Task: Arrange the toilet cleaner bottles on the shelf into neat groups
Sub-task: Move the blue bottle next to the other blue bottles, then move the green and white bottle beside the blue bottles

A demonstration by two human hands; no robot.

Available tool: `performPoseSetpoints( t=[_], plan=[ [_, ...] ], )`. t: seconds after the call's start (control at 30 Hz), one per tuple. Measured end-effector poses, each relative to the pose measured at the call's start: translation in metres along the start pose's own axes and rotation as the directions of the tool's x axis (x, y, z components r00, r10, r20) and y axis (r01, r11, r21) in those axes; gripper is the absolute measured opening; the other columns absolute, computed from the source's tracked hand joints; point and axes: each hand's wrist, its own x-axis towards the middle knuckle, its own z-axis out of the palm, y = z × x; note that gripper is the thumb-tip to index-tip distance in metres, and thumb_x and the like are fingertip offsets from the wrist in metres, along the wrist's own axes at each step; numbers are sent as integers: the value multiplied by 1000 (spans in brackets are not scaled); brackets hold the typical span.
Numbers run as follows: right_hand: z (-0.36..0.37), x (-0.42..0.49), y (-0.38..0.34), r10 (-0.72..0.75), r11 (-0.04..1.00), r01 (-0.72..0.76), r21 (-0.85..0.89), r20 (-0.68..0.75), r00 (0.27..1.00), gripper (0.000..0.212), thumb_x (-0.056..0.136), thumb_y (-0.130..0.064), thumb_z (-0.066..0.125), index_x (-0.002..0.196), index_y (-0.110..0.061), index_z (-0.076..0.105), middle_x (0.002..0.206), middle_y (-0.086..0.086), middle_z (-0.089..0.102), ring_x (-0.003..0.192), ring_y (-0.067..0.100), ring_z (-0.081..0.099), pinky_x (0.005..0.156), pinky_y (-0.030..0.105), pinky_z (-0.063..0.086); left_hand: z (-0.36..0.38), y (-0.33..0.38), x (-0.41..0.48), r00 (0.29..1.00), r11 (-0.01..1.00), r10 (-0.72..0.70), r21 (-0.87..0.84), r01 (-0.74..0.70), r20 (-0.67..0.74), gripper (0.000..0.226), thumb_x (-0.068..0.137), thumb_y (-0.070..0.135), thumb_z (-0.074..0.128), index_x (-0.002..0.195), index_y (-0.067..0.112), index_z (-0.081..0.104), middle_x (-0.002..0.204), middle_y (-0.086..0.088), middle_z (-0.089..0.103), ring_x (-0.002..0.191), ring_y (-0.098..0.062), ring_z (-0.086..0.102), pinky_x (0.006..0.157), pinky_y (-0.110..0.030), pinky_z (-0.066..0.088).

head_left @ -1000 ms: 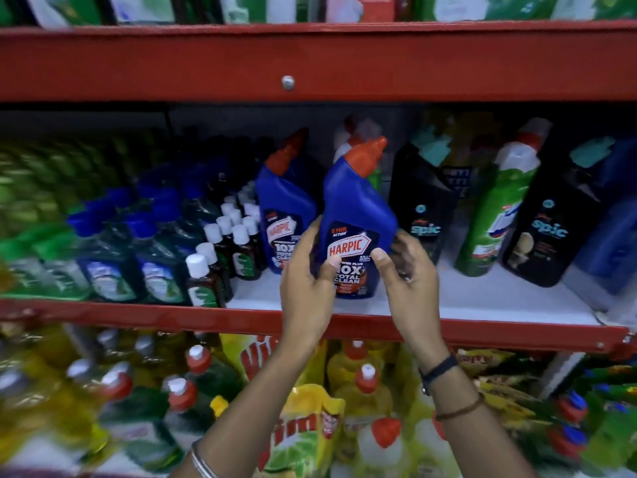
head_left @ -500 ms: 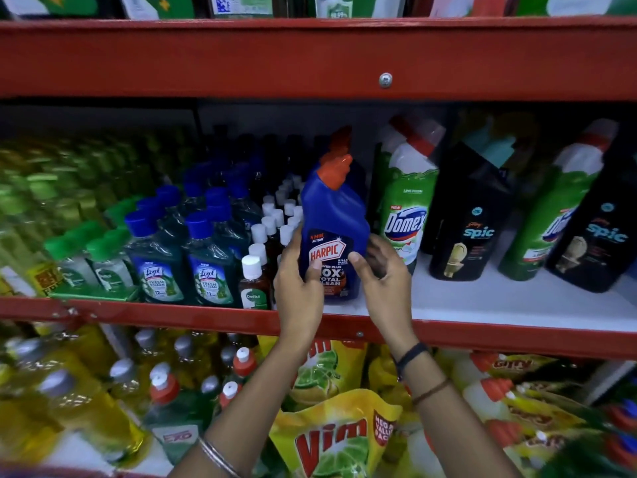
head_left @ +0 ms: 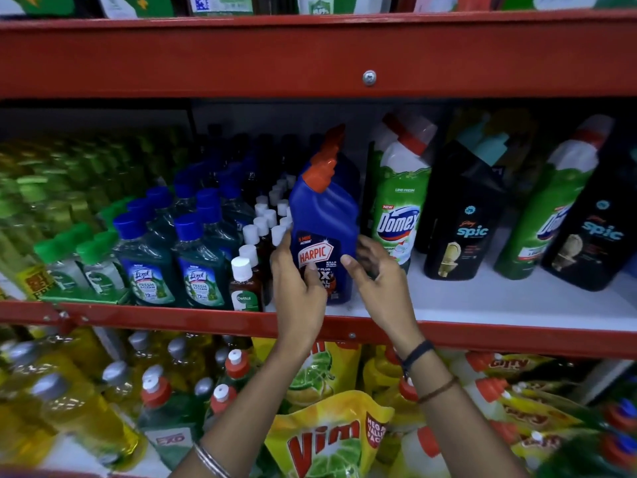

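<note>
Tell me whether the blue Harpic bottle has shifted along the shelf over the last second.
Yes. The Harpic bottle moved left: it earlier stood beside a black Spic bottle, and now sits next to the small Dettol bottles, left of the Domex bottle.

"HARPIC" on blue bottle (head_left: 324, 232), "Domex" on green bottle (head_left: 400, 215)

Both forearms reach up and forward, wrists slightly bent back. Left hand (head_left: 299, 288): palm toward the right, thumb up, fingers curled round a bottle's lower left side. Right hand (head_left: 381, 281): fingers spread and half curled, thumb pointing left, not clearly gripping.
</note>
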Motion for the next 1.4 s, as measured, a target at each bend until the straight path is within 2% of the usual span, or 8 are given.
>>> performPoseSetpoints(
  t=[0.1,0.3,0.5,0.63,0.73,0.9,1.17,1.4],
  plan=[
    [-23,-8,-6,-21,999,22,36,-28,999,37,89,-22,61,126,-16,56,117,1,68,104,2,64,87,15,51,15,21,-16,982,988,148,-23,-152,-117,47,93,3,48,138,11,37,145,-11,36,130,-5,38,99,-2,30],
    [-111,-22,-6,-111,991,131,41,-320,941,19,91,-27,57,109,-23,62,105,3,72,99,16,68,83,43,57,74,59,-45,906,900,418,-110,-422,-61,37,94,10,48,130,13,43,142,-8,40,139,-19,34,113,-22,29],
    [-206,0,25,-80,997,75,-31,-579,811,11,91,-37,55,100,-35,61,105,9,68,103,25,64,88,56,52,156,83,-67,903,933,325,-253,-257,281,32,95,10,48,126,15,50,129,-1,54,121,-11,50,103,-29,43],
    [-246,22,51,12,999,-33,-32,-511,860,27,97,-19,48,123,-15,53,122,12,61,108,19,57,98,37,48,211,85,-70,836,974,192,-204,-99,513,39,97,13,47,136,18,43,136,0,49,114,6,42,98,-19,40],
    [-261,38,65,87,994,-108,-35,-380,921,42,97,-5,41,139,-7,36,141,16,48,124,20,48,97,19,40,245,85,-68,860,985,127,-162,-52,494,52,96,8,49,144,16,31,146,-5,40,118,10,31,96,-3,30],
    [-271,62,81,142,980,-168,-105,-220,965,56,94,1,39,147,-8,22,146,16,46,132,26,47,112,47,36,279,87,-65,914,986,58,-169,12,401,54,93,2,49,143,11,33,144,-9,42,129,-13,43,102,-12,34],
    [-271,51,82,51,978,-122,-170,-372,927,54,82,-2,65,133,-7,47,129,16,58,110,26,60,95,46,51,289,82,-61,946,981,11,-186,52,323,49,84,-2,53,125,25,47,125,-7,59,111,-17,60,95,-37,53],
    [-266,36,73,-33,985,-41,-169,-414,910,54,78,-6,72,128,-8,53,126,15,56,106,24,62,83,13,51,284,82,-60,964,974,-4,-216,64,267,48,83,0,64,122,24,51,116,-5,66,103,-16,64,82,-31,55]
  ],
)
